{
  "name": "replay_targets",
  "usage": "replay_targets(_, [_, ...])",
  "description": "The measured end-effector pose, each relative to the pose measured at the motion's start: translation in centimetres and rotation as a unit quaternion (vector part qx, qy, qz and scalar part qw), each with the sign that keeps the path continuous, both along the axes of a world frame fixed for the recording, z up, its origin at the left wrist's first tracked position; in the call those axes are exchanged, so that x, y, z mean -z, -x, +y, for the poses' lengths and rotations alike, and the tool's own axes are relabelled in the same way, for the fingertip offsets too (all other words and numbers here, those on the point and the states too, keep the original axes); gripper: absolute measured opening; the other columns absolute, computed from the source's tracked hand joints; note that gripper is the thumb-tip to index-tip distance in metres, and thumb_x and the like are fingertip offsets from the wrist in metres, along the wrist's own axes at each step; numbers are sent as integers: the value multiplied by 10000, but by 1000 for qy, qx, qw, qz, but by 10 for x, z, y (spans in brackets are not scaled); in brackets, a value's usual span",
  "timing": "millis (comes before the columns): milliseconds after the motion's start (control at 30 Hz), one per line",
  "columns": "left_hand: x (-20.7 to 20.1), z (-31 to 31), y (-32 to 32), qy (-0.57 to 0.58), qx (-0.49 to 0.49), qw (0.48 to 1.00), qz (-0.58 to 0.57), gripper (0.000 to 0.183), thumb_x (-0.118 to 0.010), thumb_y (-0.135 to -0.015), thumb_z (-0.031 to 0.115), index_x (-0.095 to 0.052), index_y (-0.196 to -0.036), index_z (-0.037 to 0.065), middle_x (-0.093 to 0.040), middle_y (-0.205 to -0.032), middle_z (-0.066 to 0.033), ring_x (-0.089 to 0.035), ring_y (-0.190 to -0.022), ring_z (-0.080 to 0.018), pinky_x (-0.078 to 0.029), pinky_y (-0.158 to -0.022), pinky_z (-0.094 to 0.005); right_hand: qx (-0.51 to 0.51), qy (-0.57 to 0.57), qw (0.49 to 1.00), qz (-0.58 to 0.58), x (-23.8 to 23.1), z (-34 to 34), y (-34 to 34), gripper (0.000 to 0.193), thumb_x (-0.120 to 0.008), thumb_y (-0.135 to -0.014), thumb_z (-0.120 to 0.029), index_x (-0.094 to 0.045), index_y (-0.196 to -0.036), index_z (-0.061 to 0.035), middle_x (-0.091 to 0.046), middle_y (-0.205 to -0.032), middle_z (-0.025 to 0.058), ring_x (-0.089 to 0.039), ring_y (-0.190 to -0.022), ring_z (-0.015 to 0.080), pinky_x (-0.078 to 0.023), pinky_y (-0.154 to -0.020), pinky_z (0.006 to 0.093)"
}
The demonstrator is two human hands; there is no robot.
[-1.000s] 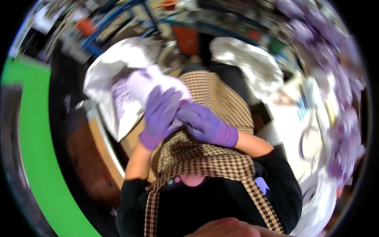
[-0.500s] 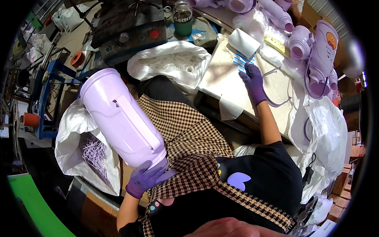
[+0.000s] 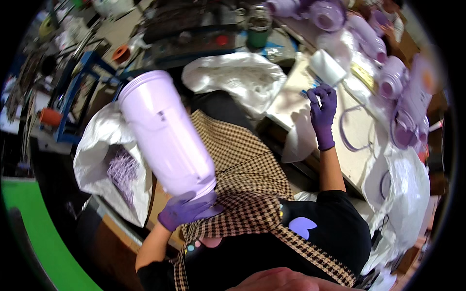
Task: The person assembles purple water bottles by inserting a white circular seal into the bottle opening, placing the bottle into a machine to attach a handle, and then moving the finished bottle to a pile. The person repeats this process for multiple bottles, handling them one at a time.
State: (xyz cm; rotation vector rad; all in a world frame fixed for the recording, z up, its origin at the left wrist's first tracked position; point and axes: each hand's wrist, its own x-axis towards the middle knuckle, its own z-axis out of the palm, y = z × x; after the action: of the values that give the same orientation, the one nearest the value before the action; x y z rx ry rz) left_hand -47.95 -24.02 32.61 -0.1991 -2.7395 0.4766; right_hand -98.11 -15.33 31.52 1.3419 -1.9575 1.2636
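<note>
A large lilac plastic bottle point(image 3: 167, 138) lies slanted across my lap, its wide end up and to the left. My left hand point(image 3: 189, 212), in a purple glove, is closed round its narrow neck. My right hand point(image 3: 324, 114), also gloved in purple, is raised over the white worktable point(image 3: 357, 155). Its fingers are curled towards the thumb in a pinch; what they hold, if anything, is too small and blurred to name. Just beyond the fingertips is a white roll point(image 3: 327, 68) with blue printed labels. A loose lilac strap point(image 3: 343, 128) lies beside the right hand.
A white sack point(image 3: 233, 63) of pale rings stands ahead. Another sack point(image 3: 99, 169) with thin lilac strips point(image 3: 123, 169) is at my left. Several lilac bottles point(image 3: 392, 80) crowd the table's right side. A machine with a red button point(image 3: 222, 40) and a jar point(image 3: 258, 26) stand at the back.
The view has shifted, so the scene sits further right and lower. My right hand has lifted and curled its fingers upward near the roll. The left hand keeps its hold on the bottle.
</note>
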Motion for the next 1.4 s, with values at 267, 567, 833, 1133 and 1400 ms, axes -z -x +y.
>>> replay_targets(267, [-12, -11, 5, 82, 53, 991, -89, 582, -602, -891, 88, -529, -1445, 250, -586, -1414, 30, -565, -1292, -137, -410, -1128, -293, -480, -113, 857, -150, -99, -173, -145, 211, -684, -898, -199, -715, -1008, -22, -633, -1011, 92, -581, -976, 213, -466, -871, 336])
replay_targets(567, [2, -12, 1, 79, 94, 991, -49, 615, -567, -921, 38, -441, -1520, 101, -529, -1477, -66, -548, -1325, -159, -468, -1109, -296, -508, -266, 780, -250, -120, -230, -190, 187, -708, -942, -166, -679, -922, 17, -627, -912, 37, -578, -859, 117, -480, -795, 285])
replay_targets(833, [-6, -12, 5, -41, 98, 994, -31, 573, -587, -903, 31, -523, -1460, 147, -542, -1461, -48, -563, -1308, -160, -490, -1090, -323, -489, -203, 816, -231, -82, -245, -191, 364, -788, -836, -316, -705, -846, 39, -659, -863, 132, -606, -853, 224, -502, -745, 351])
replay_targets(1133, [-89, -7, -45, -329, -431, 737, 403, 801, -771, -875, 326, -385, -1498, 2, -461, -1474, -159, -509, -1302, -292, -382, -1118, -415, -249, -41, 943, -217, 18, -227, -155, 326, -783, -867, -250, -581, -977, -20, -558, -905, 100, -537, -834, 223, -471, -761, 367])
replay_targets(1400, [-60, -86, -165, -344, -511, 689, 382, 811, -748, -787, -129, -403, -1494, 70, -524, -1331, -126, -547, -1250, -295, -549, -944, -429, -353, 18, 922, -160, 60, -170, -193, 193, -731, -812, -78, -661, -991, -77, -607, -931, 84, -609, -798, 250, -503, -706, 341])
